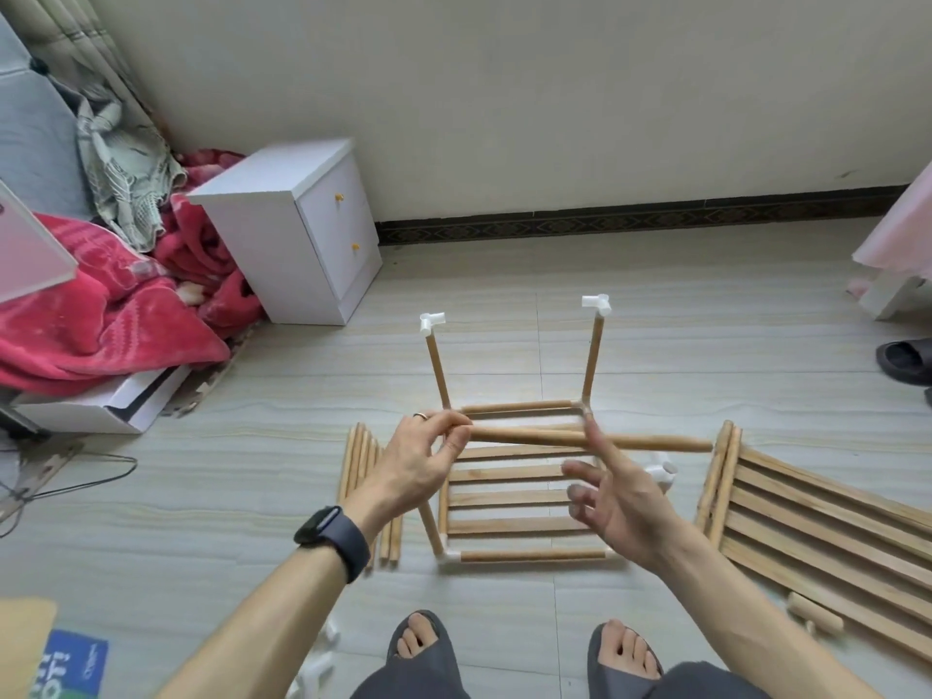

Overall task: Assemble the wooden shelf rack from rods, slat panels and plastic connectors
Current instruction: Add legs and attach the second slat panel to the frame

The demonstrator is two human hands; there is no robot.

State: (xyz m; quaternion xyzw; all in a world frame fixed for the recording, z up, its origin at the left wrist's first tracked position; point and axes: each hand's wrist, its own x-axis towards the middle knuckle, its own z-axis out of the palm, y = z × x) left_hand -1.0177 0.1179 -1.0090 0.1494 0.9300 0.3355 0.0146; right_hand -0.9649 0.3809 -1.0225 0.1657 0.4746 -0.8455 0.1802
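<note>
A partly built rack (524, 554) lies on the floor: a slat panel framed by rods with white corner connectors. Two upright rods rise from its far side, each topped by a white connector (431, 323) (596, 303). My left hand (428, 461) pinches the left end of a long wooden rod (650, 441) held level above the frame. My right hand (613, 502) is open with spread fingers, its forefinger touching the rod near the middle. A loose white connector (661, 473) sits just behind my right hand.
Spare rods (360, 459) lie left of the frame, another slat panel (817, 517) lies right, with short dowels (814, 613) near it. White connectors (317, 665) sit by my left foot. A white nightstand (297, 229), red blanket (101, 315), wire hanger (75, 479) and slipper (905, 363) surround the area.
</note>
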